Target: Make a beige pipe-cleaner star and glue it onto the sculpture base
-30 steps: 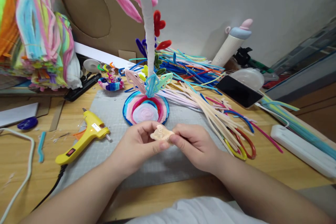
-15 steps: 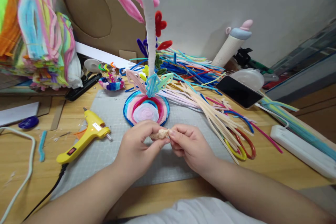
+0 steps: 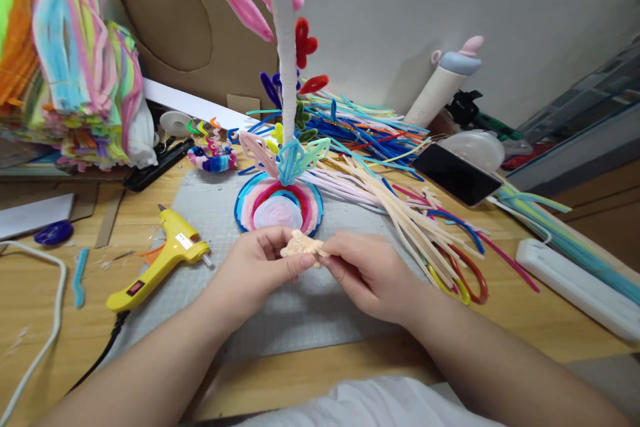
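Below frame centre, the left hand (image 3: pixel 255 270) and right hand (image 3: pixel 377 273) pinch a cream piece (image 3: pixel 303 245), its face showing broader than half a second ago. They partly hide it; the top edge crops the white stem (image 3: pixel 287 47).

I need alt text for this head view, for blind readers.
A person's left hand and right hand hold a small cream-colored piece over a gray mat. Beyond, a white stem with fuzzy flowers rises by a striped disc; a yellow glue gun lies left.

Head-worn view, forward and down
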`<act>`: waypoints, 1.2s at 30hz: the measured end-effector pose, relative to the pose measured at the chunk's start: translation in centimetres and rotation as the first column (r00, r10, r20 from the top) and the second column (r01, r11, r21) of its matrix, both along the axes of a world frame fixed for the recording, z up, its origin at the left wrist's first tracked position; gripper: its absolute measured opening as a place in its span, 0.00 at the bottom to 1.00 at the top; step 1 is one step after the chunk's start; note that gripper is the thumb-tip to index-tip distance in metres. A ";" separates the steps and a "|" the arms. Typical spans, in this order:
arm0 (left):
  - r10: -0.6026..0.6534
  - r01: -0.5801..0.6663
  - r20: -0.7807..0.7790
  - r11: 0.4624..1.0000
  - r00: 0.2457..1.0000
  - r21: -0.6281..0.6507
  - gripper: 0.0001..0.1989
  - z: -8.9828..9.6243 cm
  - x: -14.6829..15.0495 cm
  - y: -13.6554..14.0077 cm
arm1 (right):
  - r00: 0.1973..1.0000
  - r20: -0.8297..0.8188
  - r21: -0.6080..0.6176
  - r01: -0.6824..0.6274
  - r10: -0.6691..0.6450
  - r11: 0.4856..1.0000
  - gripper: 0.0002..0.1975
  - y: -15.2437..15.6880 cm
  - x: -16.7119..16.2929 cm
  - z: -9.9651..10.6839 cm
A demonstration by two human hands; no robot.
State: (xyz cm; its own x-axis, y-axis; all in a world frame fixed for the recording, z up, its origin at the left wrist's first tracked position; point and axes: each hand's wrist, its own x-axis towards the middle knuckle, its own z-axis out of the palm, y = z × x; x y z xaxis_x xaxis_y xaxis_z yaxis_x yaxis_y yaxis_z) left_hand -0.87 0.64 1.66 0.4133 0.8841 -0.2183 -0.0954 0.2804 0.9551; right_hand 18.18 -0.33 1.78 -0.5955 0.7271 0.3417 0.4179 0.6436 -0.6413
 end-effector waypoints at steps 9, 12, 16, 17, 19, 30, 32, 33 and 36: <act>-0.108 0.105 -0.037 0.992 0.994 -0.070 0.10 -0.2 -0.1 -0.1 | 0.992 -0.125 -0.007 0.034 -0.035 0.999 0.08 0.0 0.3 -0.1; -0.122 0.120 -0.143 0.993 0.982 -0.021 0.11 -0.1 -0.2 -0.1 | 0.993 -0.118 -0.124 0.002 -0.017 0.992 0.06 0.2 0.2 0.2; -0.089 0.183 -0.388 0.960 0.918 0.213 0.08 0.2 -0.2 -0.3 | 0.968 -0.213 -0.631 -0.032 -0.134 0.775 0.08 0.6 0.1 0.0; -0.071 0.220 -0.452 0.932 0.889 0.287 0.08 0.2 -0.2 -0.3 | 0.956 -0.248 -0.743 -0.082 -0.159 0.664 0.10 0.8 0.2 -0.2; -0.045 0.310 -0.537 0.855 0.842 0.415 0.08 0.2 -0.3 -0.4 | 0.933 -0.298 -0.870 -0.178 -0.202 0.461 0.13 1.1 0.2 -0.8; -0.034 0.220 -0.427 0.892 0.904 0.396 0.07 0.1 -0.2 -0.3 | 0.812 -0.437 -0.870 -0.273 -0.386 0.412 0.11 1.1 -0.1 -0.9; -0.060 0.134 -0.281 0.959 0.958 0.250 0.07 0.2 -0.2 -0.3 | 0.787 -0.494 -0.689 -0.094 -0.370 0.719 0.07 0.7 -0.1 -0.5; -0.073 0.108 -0.195 0.978 0.978 0.178 0.07 0.3 -0.1 -0.3 | 0.803 -0.508 -0.520 0.004 -0.313 0.854 0.04 0.5 0.0 -0.4; -0.104 0.104 0.027 0.995 0.994 0.009 0.06 0.3 -0.2 -0.3 | 0.934 -0.354 0.055 0.063 -0.040 0.997 0.08 0.1 0.4 -0.2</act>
State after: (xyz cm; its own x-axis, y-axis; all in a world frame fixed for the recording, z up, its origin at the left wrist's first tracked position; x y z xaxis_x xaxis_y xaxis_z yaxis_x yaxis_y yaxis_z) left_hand -1.02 0.37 1.93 0.5086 0.8376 -0.1995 -0.0920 0.2832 0.9546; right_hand 18.54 -0.22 1.53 -0.3906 0.7233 0.5695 0.2064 0.6717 -0.7115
